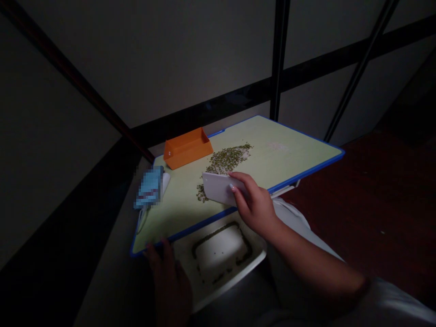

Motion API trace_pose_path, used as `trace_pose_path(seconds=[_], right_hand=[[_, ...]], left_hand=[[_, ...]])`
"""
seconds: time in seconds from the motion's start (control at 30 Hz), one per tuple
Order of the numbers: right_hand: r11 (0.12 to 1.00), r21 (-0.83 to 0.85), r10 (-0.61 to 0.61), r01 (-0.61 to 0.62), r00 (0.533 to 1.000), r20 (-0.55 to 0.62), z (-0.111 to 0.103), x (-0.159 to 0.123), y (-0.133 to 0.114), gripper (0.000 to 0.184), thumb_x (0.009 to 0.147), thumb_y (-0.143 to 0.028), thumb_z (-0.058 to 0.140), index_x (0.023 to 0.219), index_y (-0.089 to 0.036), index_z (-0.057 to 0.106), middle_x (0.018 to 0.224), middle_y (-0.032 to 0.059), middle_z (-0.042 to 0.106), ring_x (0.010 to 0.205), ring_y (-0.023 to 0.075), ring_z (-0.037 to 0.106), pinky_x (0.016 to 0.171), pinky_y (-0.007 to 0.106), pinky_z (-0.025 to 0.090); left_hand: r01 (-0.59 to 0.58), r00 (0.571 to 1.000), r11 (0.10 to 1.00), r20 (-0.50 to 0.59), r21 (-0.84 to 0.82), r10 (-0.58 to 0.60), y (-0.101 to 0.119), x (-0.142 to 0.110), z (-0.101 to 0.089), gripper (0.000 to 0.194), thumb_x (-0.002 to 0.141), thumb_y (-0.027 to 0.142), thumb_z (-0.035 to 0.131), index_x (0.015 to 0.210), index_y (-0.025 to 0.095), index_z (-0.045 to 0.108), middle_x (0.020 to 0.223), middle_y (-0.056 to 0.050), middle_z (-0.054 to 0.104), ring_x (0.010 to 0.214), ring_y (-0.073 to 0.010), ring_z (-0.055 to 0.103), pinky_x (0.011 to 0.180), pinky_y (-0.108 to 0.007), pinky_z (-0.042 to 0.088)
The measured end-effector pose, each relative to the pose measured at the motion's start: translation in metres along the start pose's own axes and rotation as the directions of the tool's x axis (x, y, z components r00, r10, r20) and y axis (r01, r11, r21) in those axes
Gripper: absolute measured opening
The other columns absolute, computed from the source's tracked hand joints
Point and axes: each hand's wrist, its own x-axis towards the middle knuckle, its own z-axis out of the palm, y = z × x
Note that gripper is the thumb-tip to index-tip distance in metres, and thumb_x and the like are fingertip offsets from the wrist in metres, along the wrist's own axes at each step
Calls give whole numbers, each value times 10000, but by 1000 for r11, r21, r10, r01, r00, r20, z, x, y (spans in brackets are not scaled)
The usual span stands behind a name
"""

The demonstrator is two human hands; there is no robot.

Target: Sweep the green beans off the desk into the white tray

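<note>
A white flat scraper [220, 187] is pinched between the thumb and fingers of my right hand [255, 204]. It stands on edge on the pale green tabletop [180, 213], among small green grains, perhaps mung beans [226, 159]. Some grains lie on its left side, and most are spread behind it. Below the table's near edge is a white tray [225, 286] with a line of grains along its inner border. My left hand [170, 281] is dark, gripping the tray's left end, with fingertips at the table's blue edge.
An orange open box [189, 147] stands at the table's back left. Left of the grains lies a blurred blue item [150, 186] beside a white object. Pale powdery residue [277, 146] marks the right side. Panelled doors [204, 54] rise behind; a reddish floor [374, 195] lies right.
</note>
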Motion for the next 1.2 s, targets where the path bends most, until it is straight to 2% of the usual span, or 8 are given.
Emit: trace_pose_path(seconds=[0.17,0.37,0.5,0.7,0.83,0.97,1.07,1.2], right_hand=[[998,-61,8,-5,999,33,1,0,3,322,952,-222,455,1249,-218,578,1103,84,766,757,209,756,660,284,578],[995,-74,65,-63,998,22,-5,5,7,320,937,-229,474,1237,-229,585,1110,85,757,856,226,752,730,299,584],[993,-72,97,-97,995,6,-6,6,10,329,924,-226,495,1239,-245,587,1111,76,752,849,223,746,728,302,584],[998,-20,62,-64,993,-101,-9,7,12,318,929,-229,493,1234,-242,582,1203,83,715,1039,229,713,812,307,588],[999,-19,45,-48,993,-109,-10,5,8,319,935,-235,485,1240,-236,577,1217,85,709,1067,225,705,821,307,590],[997,-60,52,-55,998,-42,-6,1,4,327,933,-232,482,1243,-238,586,1169,82,735,951,219,741,759,287,591],[994,-94,59,-59,998,-1,-4,0,5,339,932,-230,472,1251,-236,588,1109,80,758,829,215,754,708,288,588],[987,-147,58,-61,998,-23,-4,1,9,346,934,-237,461,1252,-221,595,1065,89,769,711,210,743,647,293,578]], left_hand=[[-30,999,1000,-26,11,30,-5,-1,3,657,899,257,400,1527,243,206,1685,-106,19,1554,-286,48,1251,-551,173],[-60,997,998,-38,5,60,-6,-3,4,645,909,265,387,1527,241,204,1683,-117,26,1554,-283,40,1253,-560,165],[-1,1000,1000,-12,-13,1,-2,-1,2,622,913,296,387,1516,221,250,1680,-130,51,1551,-286,34,1253,-558,161],[17,1000,1000,0,-18,-17,-1,0,1,614,917,299,375,1511,194,261,1678,-144,42,1551,-280,31,1254,-539,171],[-13,1000,1000,-15,-7,13,-5,-1,3,632,915,287,393,1521,220,227,1679,-137,33,1553,-278,42,1253,-544,184],[-67,997,998,-41,19,68,-9,-2,5,655,911,271,405,1528,254,187,1682,-122,18,1553,-283,39,1255,-559,171],[-64,997,998,-41,21,65,-9,-1,5,660,902,262,414,1525,252,197,1681,-127,31,1552,-294,51,1253,-570,175],[-54,998,998,-34,11,55,-7,-1,5,649,903,259,397,1524,232,210,1678,-140,46,1552,-296,50,1250,-574,184]])
